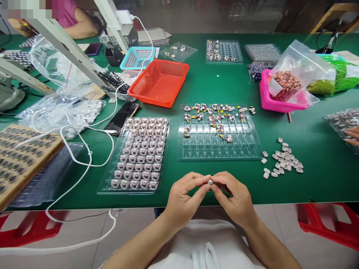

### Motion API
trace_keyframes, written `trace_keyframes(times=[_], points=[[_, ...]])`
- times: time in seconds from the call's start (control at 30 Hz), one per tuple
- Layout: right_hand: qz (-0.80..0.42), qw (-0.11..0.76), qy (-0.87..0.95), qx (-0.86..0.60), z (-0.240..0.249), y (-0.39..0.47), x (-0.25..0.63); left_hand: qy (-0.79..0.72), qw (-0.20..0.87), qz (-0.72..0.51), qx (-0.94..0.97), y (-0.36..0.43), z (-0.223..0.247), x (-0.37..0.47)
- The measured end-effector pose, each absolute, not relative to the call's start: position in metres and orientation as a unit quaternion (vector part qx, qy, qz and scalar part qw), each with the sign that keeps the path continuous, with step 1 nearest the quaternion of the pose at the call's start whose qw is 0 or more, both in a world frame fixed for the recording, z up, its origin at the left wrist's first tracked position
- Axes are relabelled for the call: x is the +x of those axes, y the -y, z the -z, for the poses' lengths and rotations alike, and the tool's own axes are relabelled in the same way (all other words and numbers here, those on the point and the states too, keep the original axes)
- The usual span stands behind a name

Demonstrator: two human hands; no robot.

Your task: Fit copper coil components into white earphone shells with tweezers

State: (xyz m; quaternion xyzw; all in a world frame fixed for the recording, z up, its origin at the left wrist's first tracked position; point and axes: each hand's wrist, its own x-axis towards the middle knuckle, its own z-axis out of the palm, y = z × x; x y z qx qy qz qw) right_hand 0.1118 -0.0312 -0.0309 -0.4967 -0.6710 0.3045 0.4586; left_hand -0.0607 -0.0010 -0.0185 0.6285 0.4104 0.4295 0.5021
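At the near edge of a green worktop (230, 86), a person's left hand (186, 198) and right hand (237, 198) come together, thumbs and forefingers of both pinching a small silvery piece (210, 182) just above the front edge. Directly beyond the hands lies a clear compartment tray (193, 152), its far rows holding small white-and-metal parts (231, 118) with yellow tabs, most of its nearer cells bare. To the left, a second clear tray (126, 193) stands filled with rows of shiny, rounded pieces (134, 175), a dark phone (122, 116) just beside its far corner. Loose white pieces (286, 160) lie scattered to the right of the hands, near the compartment tray. Farther back sit a red basket (162, 82), a light-blue basket (134, 59) touching or nearly touching it, and a pink basket (273, 105) bearing a plastic bag of copper-coloured pieces (286, 84). A white cable (28, 251) loops across the left side, passing over the worktop's edge near a wooden board (42, 163) set with dark rounds. Two other people are partly in view — a bent arm (84, 26) rests at the far left, and fingers of another hand (352, 136) touch a tray (333, 125) at the right edge.
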Motion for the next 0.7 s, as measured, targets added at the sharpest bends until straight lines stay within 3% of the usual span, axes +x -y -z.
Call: trace_keyframes(times=[0.37, 0.7], points=[[-0.337, 0.509, 0.627, -0.484, 0.0361, 0.0333, 0.1074, -0.415, 0.505, -0.409, 0.637, 0.0002, 0.0141, -0.0634], [-0.321, 0.490, 0.661, -0.469, 0.0360, 0.0315, 0.1110, -0.410, 0.501, -0.366, 0.669, -0.0032, 0.0087, -0.0692]])
